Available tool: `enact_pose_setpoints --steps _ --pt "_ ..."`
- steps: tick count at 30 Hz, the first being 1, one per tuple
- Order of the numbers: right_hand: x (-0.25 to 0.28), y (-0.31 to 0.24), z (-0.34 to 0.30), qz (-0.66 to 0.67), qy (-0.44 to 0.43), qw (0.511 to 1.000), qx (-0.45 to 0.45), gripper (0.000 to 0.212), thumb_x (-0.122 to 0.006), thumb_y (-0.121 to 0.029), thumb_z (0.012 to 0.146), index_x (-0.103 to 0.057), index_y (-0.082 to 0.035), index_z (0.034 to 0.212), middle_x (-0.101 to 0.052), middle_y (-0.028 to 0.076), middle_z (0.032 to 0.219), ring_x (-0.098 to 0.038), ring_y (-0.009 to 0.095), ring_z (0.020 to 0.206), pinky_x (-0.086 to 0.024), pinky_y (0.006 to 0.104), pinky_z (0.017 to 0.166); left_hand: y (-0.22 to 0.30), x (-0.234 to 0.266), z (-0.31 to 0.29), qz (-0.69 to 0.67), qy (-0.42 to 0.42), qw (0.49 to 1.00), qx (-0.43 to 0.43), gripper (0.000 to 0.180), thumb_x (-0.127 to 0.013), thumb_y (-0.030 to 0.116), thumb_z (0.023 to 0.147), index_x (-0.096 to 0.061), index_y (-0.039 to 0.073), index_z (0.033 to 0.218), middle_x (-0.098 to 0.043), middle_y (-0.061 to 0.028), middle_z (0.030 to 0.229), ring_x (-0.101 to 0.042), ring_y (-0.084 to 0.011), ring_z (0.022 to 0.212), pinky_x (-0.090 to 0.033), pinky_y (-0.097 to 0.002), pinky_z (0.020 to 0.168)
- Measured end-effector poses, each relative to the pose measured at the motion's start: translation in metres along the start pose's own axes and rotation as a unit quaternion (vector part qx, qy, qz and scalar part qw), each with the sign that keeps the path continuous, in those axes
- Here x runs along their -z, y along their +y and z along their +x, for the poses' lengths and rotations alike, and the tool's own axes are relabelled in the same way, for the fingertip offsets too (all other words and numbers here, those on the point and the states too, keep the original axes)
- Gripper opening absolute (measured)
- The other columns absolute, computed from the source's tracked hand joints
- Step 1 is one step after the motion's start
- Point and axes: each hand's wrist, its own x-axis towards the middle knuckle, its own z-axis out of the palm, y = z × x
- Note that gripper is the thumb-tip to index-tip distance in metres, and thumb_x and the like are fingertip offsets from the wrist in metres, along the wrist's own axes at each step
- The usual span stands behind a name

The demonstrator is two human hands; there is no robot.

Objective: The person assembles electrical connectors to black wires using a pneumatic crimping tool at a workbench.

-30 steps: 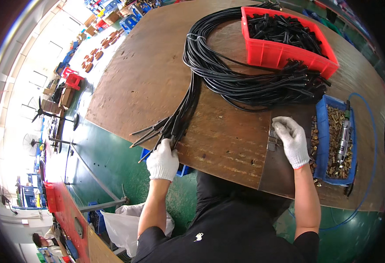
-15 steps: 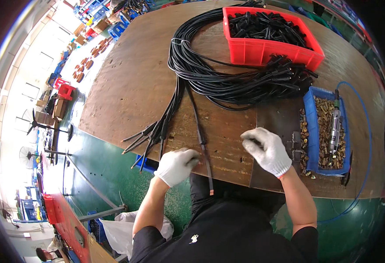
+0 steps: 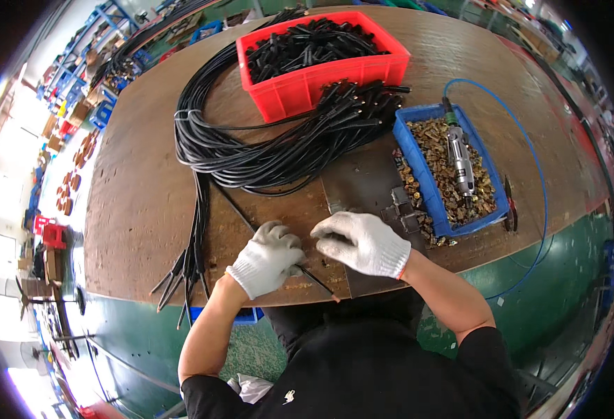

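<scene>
My left hand, in a white knit glove, is closed round a single black cable. This cable runs down from the bundle, passes under my fingers and comes out toward the table's front edge, with a copper-coloured tip. My right hand, gloved too, hovers just right of the left one. Its fingers are bent, with a gap to the thumb and nothing visible between them. Behind my hands lies the tied bundle of black cables. Several of its ends hang together left of my left hand.
A red bin of black sleeve-like parts stands at the back. At right, a blue tray holds small brass-coloured pieces, with a power screwdriver on top and its blue hose curving away. Dark metal blocks and red-handled pliers lie beside it.
My left hand has taken hold of the single cable, whose lower end now slants to the right. My right hand has come closer to the left. The whole view has shifted.
</scene>
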Motion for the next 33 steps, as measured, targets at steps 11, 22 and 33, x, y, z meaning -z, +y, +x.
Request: enact_pose_setpoints --steps 11,22,33 --pt "-0.013 0.009 -0.017 -0.294 0.013 0.955 0.036 0.025 -0.072 -0.031 0.101 -0.072 -0.011 0.115 -0.075 0.012 0.086 -0.076 0.033 0.074 -0.061 0.0444 0.066 0.001 0.015 0.022 -0.056 0.081 0.992 0.081 0.034 -0.074 0.012 0.087 -0.076 0.016 0.121 -0.070 -0.0138 0.089 -0.069 -0.0389 0.086 -0.054 -0.0507 0.079" --pt "0.010 0.013 -0.017 -0.351 0.012 0.933 0.076 0.018 -0.070 -0.023 0.090 -0.072 -0.006 0.083 -0.074 0.015 0.075 -0.077 0.036 0.070 -0.060 0.0496 0.063 0.025 0.006 0.053 -0.087 0.102 0.988 0.079 0.024 -0.075 0.008 0.087 -0.077 0.008 0.110 -0.071 -0.0178 0.088 -0.070 -0.0424 0.081 -0.057 -0.0510 0.074" --pt "0.033 0.016 -0.025 -0.331 -0.104 0.938 0.027 0.033 -0.065 -0.038 0.101 -0.073 -0.011 0.083 -0.071 0.015 0.068 -0.072 0.038 0.062 -0.054 0.0528 0.057 0.030 0.008 0.053 -0.072 0.065 0.992 0.083 0.021 -0.076 0.012 0.087 -0.078 0.012 0.108 -0.071 -0.0155 0.084 -0.071 -0.0395 0.076 -0.056 -0.0482 0.068"
